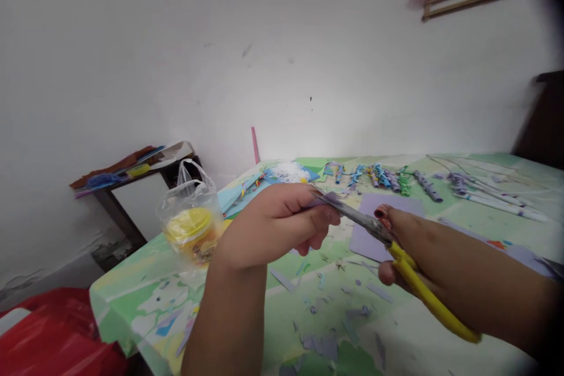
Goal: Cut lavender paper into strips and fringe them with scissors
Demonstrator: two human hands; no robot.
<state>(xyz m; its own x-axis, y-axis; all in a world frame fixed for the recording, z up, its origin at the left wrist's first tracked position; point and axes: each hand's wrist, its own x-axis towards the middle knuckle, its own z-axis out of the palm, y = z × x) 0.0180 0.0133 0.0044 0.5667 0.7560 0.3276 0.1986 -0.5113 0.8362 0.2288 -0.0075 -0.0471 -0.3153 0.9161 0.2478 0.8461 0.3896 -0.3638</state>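
Over the table, my left hand (286,217) pinches a small piece of purple paper (331,197) between thumb and fingers. A pair of scissors with yellow handles (429,294) is held in my right hand (409,241), its metal blades (359,217) reaching left to the paper at my left fingertips. Most of the paper is hidden by my fingers and the blades. Beneath my right hand lies a purple sheet of paper (363,235). Purple paper scraps (321,345) are strewn on the tablecloth below both hands.
Curled paper rolls (383,176) in blue, purple and green line the back of the green tablecloth (141,288). White pens (497,204) lie at right. A yellow-lidded tub (189,226) in a clear bag stands at left. A red bag (57,335) sits beside the table.
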